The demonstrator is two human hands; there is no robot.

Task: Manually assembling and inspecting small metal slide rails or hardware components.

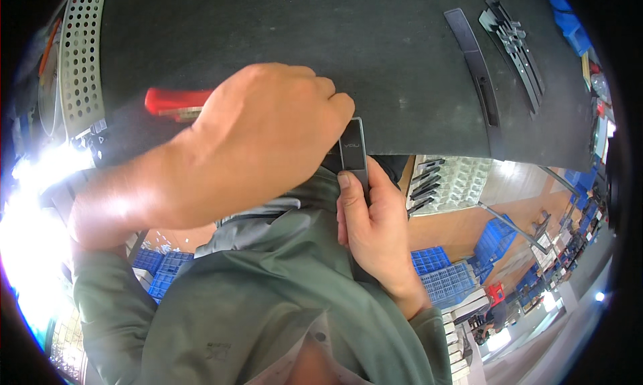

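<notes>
left fingers (341, 106) hold red tool (171, 101) | right fingers (353, 197) hold dark strip (351, 147)

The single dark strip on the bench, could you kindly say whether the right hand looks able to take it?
Probably not: the right hand holds a small dark piece, though nothing seems to block its way to the dark strip.

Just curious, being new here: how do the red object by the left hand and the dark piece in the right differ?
The red object is blurred; the dark piece is sharper, with a pale rim. The red object juts leftward from behind the left hand; the dark piece points forward from the right hand. Both are partly covered.
</notes>
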